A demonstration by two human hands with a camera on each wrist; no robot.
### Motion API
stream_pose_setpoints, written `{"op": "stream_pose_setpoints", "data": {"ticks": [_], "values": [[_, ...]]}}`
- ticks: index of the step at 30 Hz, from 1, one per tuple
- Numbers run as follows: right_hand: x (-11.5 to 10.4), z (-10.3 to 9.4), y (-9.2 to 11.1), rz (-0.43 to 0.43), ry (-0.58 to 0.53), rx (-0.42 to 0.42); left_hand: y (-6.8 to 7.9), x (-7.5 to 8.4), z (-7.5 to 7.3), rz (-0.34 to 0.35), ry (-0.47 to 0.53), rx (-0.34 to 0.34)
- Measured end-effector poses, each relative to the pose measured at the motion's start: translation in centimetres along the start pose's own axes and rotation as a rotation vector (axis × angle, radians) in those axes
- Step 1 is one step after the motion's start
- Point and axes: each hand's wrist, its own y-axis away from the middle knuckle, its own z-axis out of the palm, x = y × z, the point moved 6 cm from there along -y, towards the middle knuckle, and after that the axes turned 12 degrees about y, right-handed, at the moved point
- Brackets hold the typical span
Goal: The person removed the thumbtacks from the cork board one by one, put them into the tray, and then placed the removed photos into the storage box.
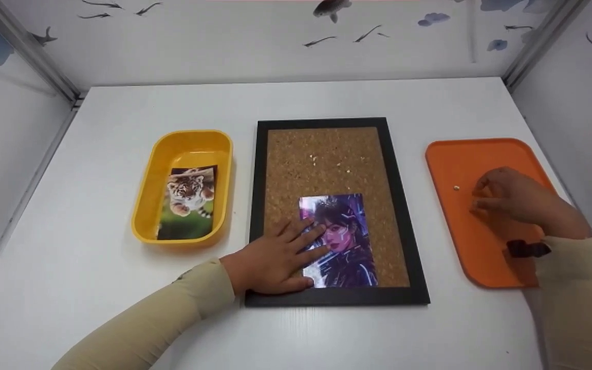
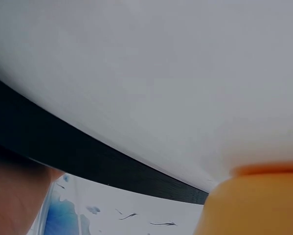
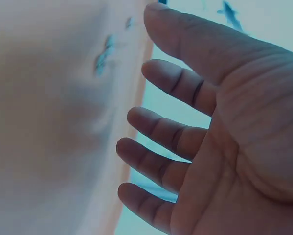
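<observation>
My left hand [image 1: 280, 259] lies with fingers spread on a glossy picture card [image 1: 350, 262] showing a purple-toned portrait. Beneath the card is a corkboard [image 1: 327, 174] in a black frame. The left wrist view catches only part of that hand [image 2: 14, 200] beside the frame's dark edge [image 2: 87, 152]. Over the orange tray [image 1: 460, 231] at the right hovers my right hand [image 1: 517, 200]. Its fingers [image 3: 161, 122] are loosely bent and apart from the thumb, with nothing between them. A small pale piece [image 1: 456, 188] lies on the tray just left of the fingertips.
A yellow bin [image 1: 144, 205] stands left of the board with a tiger picture [image 1: 189, 200] inside. Small bright specks [image 1: 348, 171] dot the upper cork. Several small pieces [image 3: 102, 61] appear on the tray in the right wrist view. White printed panels [image 1: 250, 61] enclose the table.
</observation>
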Motion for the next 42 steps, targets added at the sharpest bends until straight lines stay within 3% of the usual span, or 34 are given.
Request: {"op": "stream_pose_setpoints", "data": {"ticks": [12,26,35,42], "values": [[-7.4,-1.2,-0.1,-0.208,0.095,0.142,-0.2,0.0,0.0,-0.006,-0.003,-0.012],[-15.6,0.7,-2.0,-0.324,0.207,0.067,-0.2,0.0,0.2,-0.010,0.014,-0.021],[-19.7,1.9,-2.6,-0.456,0.248,0.099,-0.1,0.0,0.1,-0.010,-0.003,-0.015],[-21.8,2.2,-3.2,-0.465,0.266,0.065,0.0,0.0,0.0,-0.013,-0.005,-0.015]]}}
